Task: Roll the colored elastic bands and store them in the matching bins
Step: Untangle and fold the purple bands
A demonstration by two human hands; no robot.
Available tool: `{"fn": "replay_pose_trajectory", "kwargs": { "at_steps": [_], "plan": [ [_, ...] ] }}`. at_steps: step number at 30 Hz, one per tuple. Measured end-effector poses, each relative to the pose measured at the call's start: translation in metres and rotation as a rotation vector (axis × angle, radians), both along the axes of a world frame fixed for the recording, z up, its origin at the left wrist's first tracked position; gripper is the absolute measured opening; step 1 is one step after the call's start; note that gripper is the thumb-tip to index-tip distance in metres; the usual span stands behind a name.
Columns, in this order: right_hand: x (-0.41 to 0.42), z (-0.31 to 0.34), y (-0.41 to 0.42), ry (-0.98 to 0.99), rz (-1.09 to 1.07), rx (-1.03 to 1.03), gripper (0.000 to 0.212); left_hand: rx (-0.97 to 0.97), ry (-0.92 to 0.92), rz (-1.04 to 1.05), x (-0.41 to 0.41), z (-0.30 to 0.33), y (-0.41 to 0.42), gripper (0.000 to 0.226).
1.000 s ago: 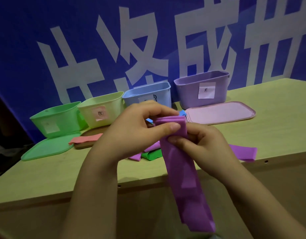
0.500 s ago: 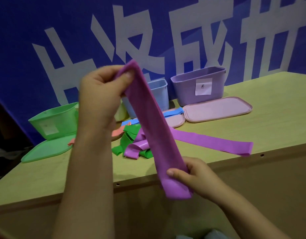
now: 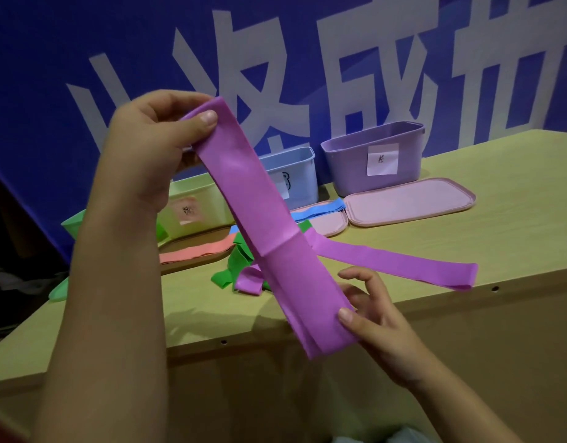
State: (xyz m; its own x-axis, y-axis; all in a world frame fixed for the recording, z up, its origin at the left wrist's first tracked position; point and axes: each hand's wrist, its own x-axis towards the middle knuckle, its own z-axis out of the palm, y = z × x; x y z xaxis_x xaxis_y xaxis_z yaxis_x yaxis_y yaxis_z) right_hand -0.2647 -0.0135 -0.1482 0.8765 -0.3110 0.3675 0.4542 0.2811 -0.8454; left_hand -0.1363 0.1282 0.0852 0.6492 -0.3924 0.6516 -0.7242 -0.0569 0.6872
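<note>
Purple band (image 3: pixel 269 225) stretched slantwise above counter (image 3: pixel 499 193), left hand (image 3: pixel 154 148) pinching its top end, right hand (image 3: pixel 368 311) fingers (image 3: pixel 345 314) pinching its lower end, purple bin (image 3: pixel 349 167) behind

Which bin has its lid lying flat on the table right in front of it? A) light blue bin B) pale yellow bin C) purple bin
C: the pink-purple lid lies flat on the table directly before the purple bin, while the purple band held in both hands hides part of the other bins' fronts.
</note>
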Motion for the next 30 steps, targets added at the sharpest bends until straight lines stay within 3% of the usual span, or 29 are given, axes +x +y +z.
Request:
{"fn": "replay_pose_trajectory", "kwargs": {
  "at_steps": [4, 9, 17, 25, 30],
  "plan": [
    [-0.004, 0.008, 0.008, -0.070, -0.114, -0.112, 0.028, -0.014, 0.004, -0.011, 0.004, 0.008, 0.000, 0.026],
    [-0.001, 0.008, 0.010, -0.143, -0.221, -0.100, 0.039, -0.017, 0.008, -0.026, 0.007, 0.012, -0.001, 0.033],
    [0.001, 0.008, 0.010, -0.138, -0.326, -0.189, 0.028, -0.015, 0.047, -0.055, 0.012, 0.013, -0.003, 0.034],
    [0.006, 0.004, 0.008, -0.023, -0.251, -0.147, 0.043, -0.031, 0.070, -0.066, 0.017, 0.012, -0.003, 0.034],
    [0.006, 0.005, 0.009, -0.080, -0.220, -0.211, 0.035, -0.054, 0.092, -0.035, 0.020, 0.011, -0.004, 0.033]
  ]
}}
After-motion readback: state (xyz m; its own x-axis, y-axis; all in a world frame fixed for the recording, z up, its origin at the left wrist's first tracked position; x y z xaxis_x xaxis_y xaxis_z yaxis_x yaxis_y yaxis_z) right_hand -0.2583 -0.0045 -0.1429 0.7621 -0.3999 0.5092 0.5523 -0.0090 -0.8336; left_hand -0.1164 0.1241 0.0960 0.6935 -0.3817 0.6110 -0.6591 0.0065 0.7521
